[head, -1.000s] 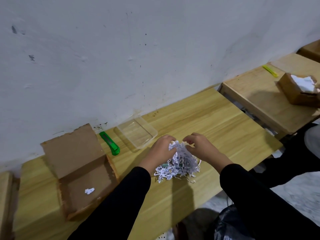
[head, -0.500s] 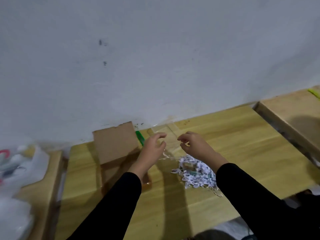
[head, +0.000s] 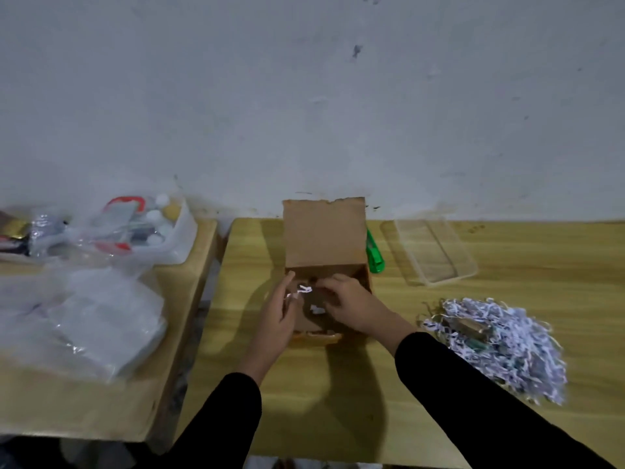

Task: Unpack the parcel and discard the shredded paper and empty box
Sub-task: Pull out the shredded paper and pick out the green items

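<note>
A brown cardboard box stands open on the wooden table, its lid flap upright against the wall. Both hands are over its opening. My left hand is at the box's left wall, fingers apart, with a white paper scrap at its fingertips. My right hand reaches inside the box, fingers curled; what it touches is hidden. Another white scrap lies on the box floor. A pile of shredded paper sits on the table to the right, with small brown and green items half buried in it.
A green utility knife lies just right of the box. A clear plastic tray sits beyond it near the wall. On a second table to the left are clear plastic bags of goods.
Both hands left the shredded paper pile and moved left into the open box. The view swung left, so the box is now central and the pile lies at the right.
</note>
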Tool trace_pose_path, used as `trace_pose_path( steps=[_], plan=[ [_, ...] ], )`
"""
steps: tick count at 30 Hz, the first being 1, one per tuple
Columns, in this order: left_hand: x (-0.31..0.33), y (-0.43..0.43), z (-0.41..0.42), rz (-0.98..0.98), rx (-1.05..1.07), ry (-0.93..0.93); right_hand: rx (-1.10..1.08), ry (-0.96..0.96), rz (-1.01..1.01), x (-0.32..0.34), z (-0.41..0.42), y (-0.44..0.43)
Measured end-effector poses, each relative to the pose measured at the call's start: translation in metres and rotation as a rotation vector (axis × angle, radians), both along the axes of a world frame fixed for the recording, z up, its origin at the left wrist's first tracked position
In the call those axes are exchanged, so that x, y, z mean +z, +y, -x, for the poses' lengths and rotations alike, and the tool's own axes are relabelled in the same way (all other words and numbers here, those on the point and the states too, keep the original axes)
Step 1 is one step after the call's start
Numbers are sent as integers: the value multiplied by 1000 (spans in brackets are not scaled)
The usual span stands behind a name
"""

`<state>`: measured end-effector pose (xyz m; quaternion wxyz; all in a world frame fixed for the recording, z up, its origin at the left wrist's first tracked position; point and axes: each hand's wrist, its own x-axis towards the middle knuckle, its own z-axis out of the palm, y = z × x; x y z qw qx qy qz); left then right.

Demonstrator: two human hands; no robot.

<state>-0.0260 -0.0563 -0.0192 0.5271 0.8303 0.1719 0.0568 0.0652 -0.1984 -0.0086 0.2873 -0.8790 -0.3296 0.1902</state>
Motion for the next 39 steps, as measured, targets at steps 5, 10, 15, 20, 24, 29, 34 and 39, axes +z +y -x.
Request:
trace_pose_path(
  steps=[5, 10, 15, 20, 24, 29, 34, 39],
  plan=[
    [-16, -4, 4, -100, -69, -57, 75, 46, -2, -27, 7, 17],
    [-25, -7, 2, -136, -48, -88, -91, 230, -196, -31, 6, 22],
    [-26, -6, -3, -160, -33, -100, -211, 288, -326, -31, -5, 21],
    [-26, -5, -3, -106, -14, -70, -118, 328, -273, -31, -8, 34],
    [-26, -5, -1, -54, 26, -41, -107, 466, -303, -31, -6, 45],
    [-30, -4, 0, -23, 38, -38, -176, 552, -348, -29, -12, 45],
    [-30, -5, 2, 16, 65, -26, -307, 306, -173, -31, -25, 25],
    [-29, -9, 1, 34, 87, -25, -153, -9, 224, -25, -28, 2]
  ],
)
